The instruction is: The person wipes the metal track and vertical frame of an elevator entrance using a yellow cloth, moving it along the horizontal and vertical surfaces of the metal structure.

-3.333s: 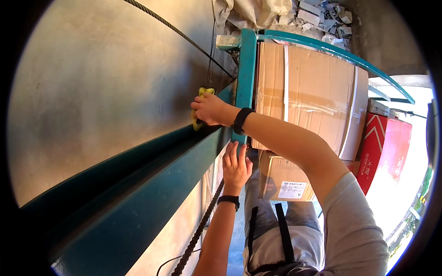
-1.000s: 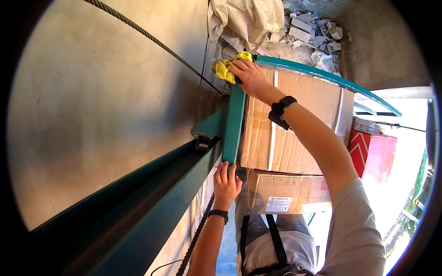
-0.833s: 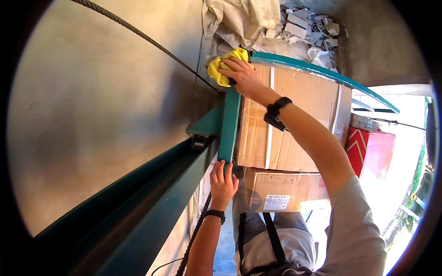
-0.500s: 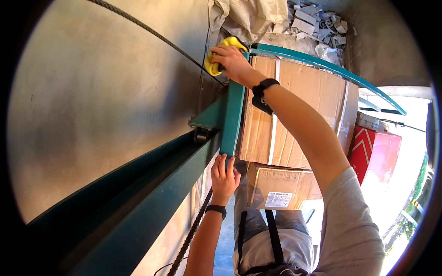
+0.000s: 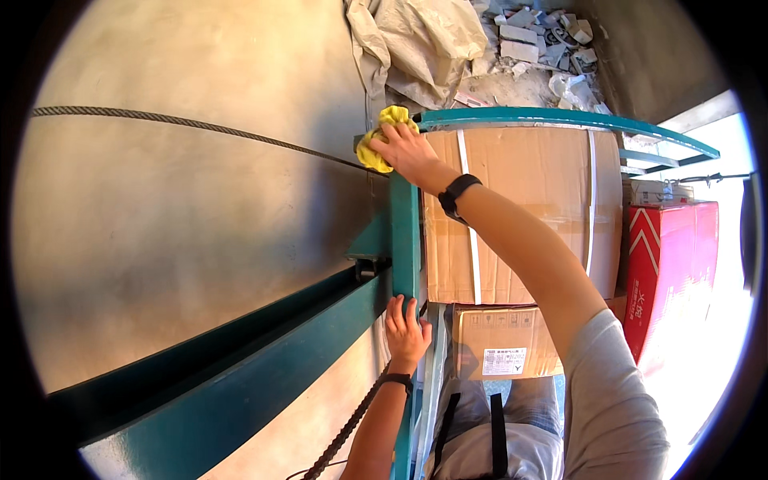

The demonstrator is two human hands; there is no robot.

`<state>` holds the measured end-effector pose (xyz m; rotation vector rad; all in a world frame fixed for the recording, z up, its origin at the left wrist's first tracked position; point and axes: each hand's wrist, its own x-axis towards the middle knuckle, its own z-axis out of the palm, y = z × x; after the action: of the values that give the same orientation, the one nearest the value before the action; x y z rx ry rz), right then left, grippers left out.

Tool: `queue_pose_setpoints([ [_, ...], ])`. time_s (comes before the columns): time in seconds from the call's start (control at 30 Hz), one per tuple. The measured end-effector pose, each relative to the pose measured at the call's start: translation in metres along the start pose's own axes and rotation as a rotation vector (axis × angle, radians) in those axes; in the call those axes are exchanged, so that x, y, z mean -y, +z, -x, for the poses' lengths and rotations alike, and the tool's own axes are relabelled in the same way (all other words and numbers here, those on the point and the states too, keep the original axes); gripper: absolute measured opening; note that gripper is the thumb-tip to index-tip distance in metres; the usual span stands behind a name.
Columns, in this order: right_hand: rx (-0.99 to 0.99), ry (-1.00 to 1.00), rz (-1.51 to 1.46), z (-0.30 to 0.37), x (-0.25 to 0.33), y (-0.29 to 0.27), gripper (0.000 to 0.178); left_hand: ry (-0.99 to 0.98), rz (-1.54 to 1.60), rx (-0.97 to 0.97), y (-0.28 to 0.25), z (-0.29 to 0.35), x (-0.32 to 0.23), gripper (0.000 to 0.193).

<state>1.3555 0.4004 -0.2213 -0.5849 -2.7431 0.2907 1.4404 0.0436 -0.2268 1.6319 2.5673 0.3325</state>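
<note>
In my right hand (image 5: 412, 154) is a bunched yellow cloth (image 5: 373, 157), pressed against the far end of a green metal bar (image 5: 406, 232). The fingers are bent over the cloth, and part of it hangs past the bar's left side. Nearer to me, my left hand (image 5: 406, 342) lies on the same bar with its fingers stretched out and the thumb apart. A curved green rail (image 5: 560, 118) runs rightward from the bar's far end. Right beside the bar stands a large strapped cardboard box (image 5: 524, 192), beneath my right forearm.
A wide green channel beam (image 5: 264, 392) slants in from the lower left. A steel cable (image 5: 192, 122) crosses before the wall; a dark rope (image 5: 340, 440) hangs near my left forearm. A smaller carton (image 5: 472, 352), a red box (image 5: 676, 264), rubble (image 5: 552, 40) and a pale sheet (image 5: 436, 40) surround the frame.
The view has shifted, so bar and boxes stand straighter and lower in the picture. The yellow cloth is now more bunched at the bar's far end. My left hand stays on the bar.
</note>
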Motion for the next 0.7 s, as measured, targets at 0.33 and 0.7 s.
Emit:
queue_pose_setpoints([
  [0.33, -0.201, 0.311, -0.430, -0.033, 0.035, 0.036, 0.039, -0.012, 0.053, 0.022, 0.001, -0.003, -0.001, 0.053],
  [0.7, -0.146, -0.138, -0.092, -0.073, 0.017, 0.075, 0.020, -0.050, 0.102, 0.031, 0.000, 0.001, 0.002, 0.056],
])
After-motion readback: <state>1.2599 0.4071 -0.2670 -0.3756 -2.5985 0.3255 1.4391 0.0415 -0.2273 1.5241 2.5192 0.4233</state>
